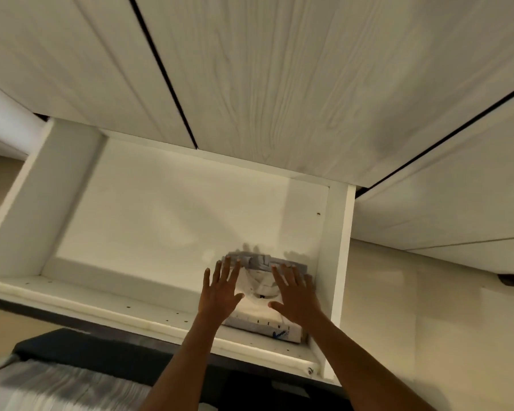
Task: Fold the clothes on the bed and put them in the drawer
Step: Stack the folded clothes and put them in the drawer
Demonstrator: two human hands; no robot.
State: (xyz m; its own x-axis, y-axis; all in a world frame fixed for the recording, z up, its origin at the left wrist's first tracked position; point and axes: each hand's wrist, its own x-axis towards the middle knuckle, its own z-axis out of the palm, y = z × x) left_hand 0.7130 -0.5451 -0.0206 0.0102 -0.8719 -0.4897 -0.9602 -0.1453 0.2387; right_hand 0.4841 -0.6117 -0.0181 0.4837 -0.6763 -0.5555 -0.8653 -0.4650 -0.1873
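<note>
Nearest the camera, a blurred striped cloth (57,387) fills the lower left corner of the view. Beyond it, two bare forearms reach over the front edge of the open white drawer (161,324). The left hand (221,289) and right hand (296,295) lie flat, fingers straight and spread, on a folded white shirt (260,295) topping a small stack in the drawer's front right corner, close against its right wall. A grey folded garment (257,260) shows at the stack's far edge. The rest of the drawer floor is bare up to the white wood-grain panels (250,69). Uneven pressure could skew the stack or crease the shirt; lifting away carelessly could drag a fold open.
</note>
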